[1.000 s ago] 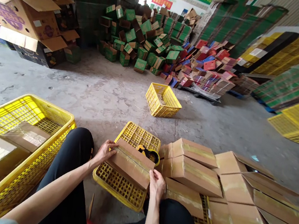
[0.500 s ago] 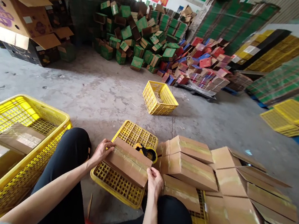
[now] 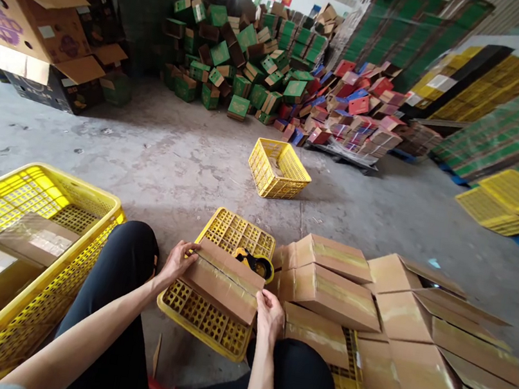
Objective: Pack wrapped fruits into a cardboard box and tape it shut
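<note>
Between my two hands is a brown cardboard box (image 3: 224,282), with a strip of clear tape along its upper face. My left hand (image 3: 178,263) pinches its left end, and my right hand (image 3: 269,314) grips the right end by a corner. Beneath the box stands an upturned yellow plastic crate (image 3: 204,336) with a perforated base. A yellow and black tape dispenser (image 3: 253,264) lies on that crate, just behind the box. The box's underside is hidden.
To my right, several taped cardboard boxes (image 3: 341,298) lie stacked on yellow crates. At left, a large yellow crate (image 3: 112,198) holds more cardboard. A smaller yellow crate (image 3: 275,184) sits on the floor ahead. Heaps of green boxes (image 3: 238,107) lie farther back.
Both hands keep the same hold on the cardboard box. The view has shifted very slightly; nothing else visibly moves.
</note>
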